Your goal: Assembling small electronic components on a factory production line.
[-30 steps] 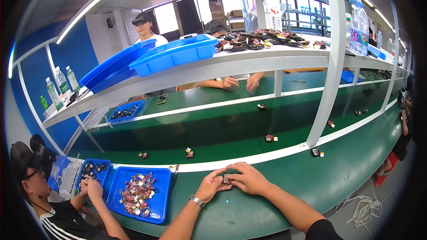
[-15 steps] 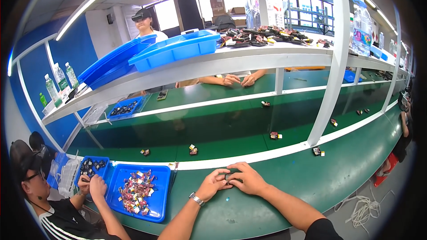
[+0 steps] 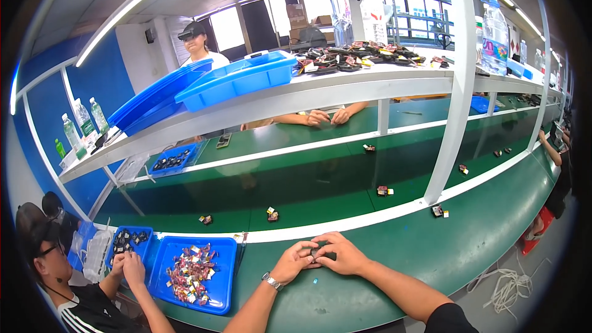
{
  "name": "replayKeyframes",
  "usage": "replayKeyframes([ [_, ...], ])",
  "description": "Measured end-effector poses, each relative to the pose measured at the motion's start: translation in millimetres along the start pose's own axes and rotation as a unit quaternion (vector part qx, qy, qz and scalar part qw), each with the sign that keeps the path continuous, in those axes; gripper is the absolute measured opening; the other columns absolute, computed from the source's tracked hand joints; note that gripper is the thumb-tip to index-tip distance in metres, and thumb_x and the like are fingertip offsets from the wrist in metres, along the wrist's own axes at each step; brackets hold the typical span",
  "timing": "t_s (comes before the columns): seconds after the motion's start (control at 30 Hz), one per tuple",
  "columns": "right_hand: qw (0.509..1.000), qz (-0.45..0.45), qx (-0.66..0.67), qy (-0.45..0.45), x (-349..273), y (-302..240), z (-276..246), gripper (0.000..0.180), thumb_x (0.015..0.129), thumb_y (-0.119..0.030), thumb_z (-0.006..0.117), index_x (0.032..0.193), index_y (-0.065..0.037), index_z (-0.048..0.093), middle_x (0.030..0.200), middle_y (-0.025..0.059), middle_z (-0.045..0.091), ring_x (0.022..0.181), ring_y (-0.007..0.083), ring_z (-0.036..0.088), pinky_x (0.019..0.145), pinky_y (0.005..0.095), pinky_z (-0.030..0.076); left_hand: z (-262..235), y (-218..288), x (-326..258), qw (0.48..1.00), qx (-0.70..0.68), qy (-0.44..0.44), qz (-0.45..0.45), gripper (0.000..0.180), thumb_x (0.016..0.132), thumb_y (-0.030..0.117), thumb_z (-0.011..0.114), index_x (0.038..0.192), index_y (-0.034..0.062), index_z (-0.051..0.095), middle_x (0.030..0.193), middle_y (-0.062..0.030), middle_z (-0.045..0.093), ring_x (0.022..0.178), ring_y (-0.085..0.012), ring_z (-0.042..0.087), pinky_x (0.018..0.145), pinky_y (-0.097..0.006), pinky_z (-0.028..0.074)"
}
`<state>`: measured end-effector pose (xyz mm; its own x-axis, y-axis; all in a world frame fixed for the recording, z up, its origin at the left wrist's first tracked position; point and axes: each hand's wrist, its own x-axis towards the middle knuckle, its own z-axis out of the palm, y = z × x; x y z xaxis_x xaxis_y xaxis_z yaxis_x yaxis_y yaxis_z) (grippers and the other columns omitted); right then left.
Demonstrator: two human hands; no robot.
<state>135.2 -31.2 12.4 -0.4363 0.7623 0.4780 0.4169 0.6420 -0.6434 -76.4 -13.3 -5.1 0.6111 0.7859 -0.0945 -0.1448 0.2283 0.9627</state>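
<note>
The person's left hand (image 3: 295, 263) and right hand (image 3: 343, 254) meet on the green bench (image 3: 431, 259), fingertips touching, and together they pinch one small dark part (image 3: 316, 253) between them; both hands are curled closed on it, and its shape is too small to tell. Just below the fingers lies one tiny pale piece (image 3: 315, 281) on the bench. One wristwatch (image 3: 271, 281) sits on the left wrist. To the left of the fingers stands one blue tray (image 3: 217, 293) filled with many small colourful parts, too many to count, and beyond it a second, smaller blue tray (image 3: 145, 248) with dark parts, where a neighbour's two hands (image 3: 126, 266) work. Past the fingers, over the white edge strip, runs the dark green belt (image 3: 308, 185); about nine small parts lie scattered on it, the nearest one (image 3: 272, 214) just ahead of the fingers, another (image 3: 439, 211) to the right of them. Far across the belt, two hands of another person (image 3: 327, 116) rest together under the shelf, where two large blue bins (image 3: 237, 79) stand.
</note>
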Motion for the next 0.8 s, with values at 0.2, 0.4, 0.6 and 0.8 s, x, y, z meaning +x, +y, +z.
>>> replayKeyframes([
  [0.2,0.999,0.006,0.01,0.039,-1,-2,8,0.011,0.083,-0.015,0.069,0.091,-0.007,0.071,0.119,0.0058,0.061,0.116,0.0258,0.052,0.096,0.0375,0.046,1,-2,0,0.999,-0.029,0.018,0.019,0.032,0.096,-0.001,0.049,0.128,0.0031,0.046,0.117,-0.0146,0.061,0.109,-0.0234,0.062,0.098,-0.04,0.052],
  [0.4,0.994,0.028,-0.025,0.103,-4,-9,23,0.012,0.081,-0.013,0.072,0.091,-0.007,0.072,0.117,0.0076,0.062,0.113,0.0267,0.055,0.088,0.0361,0.05,0,-4,-2,0.998,-0.054,0.034,0.018,0.029,0.098,0.006,0.052,0.127,0.003,0.047,0.117,-0.0137,0.062,0.11,-0.0238,0.062,0.097,-0.04,0.053],
  [0.6,0.992,0.046,-0.007,0.118,-4,-9,27,0.011,0.08,-0.011,0.072,0.09,-0.007,0.072,0.117,0.0079,0.062,0.112,0.0267,0.055,0.087,0.0357,0.051,-3,-7,1,0.997,-0.075,0.018,0.026,0.029,0.099,0.01,0.052,0.126,0.0023,0.048,0.117,-0.014,0.062,0.111,-0.0239,0.061,0.097,-0.041,0.053],
  [0.8,0.99,0.064,0.018,0.124,-3,-9,34,0.014,0.08,-0.01,0.07,0.094,-0.008,0.073,0.118,0.0066,0.062,0.113,0.027,0.054,0.09,0.0359,0.05,-4,-5,-2,0.996,-0.073,0.033,0.036,0.028,0.098,0.01,0.053,0.125,0.0011,0.049,0.115,-0.0143,0.062,0.111,-0.0244,0.061,0.097,-0.041,0.053],
])
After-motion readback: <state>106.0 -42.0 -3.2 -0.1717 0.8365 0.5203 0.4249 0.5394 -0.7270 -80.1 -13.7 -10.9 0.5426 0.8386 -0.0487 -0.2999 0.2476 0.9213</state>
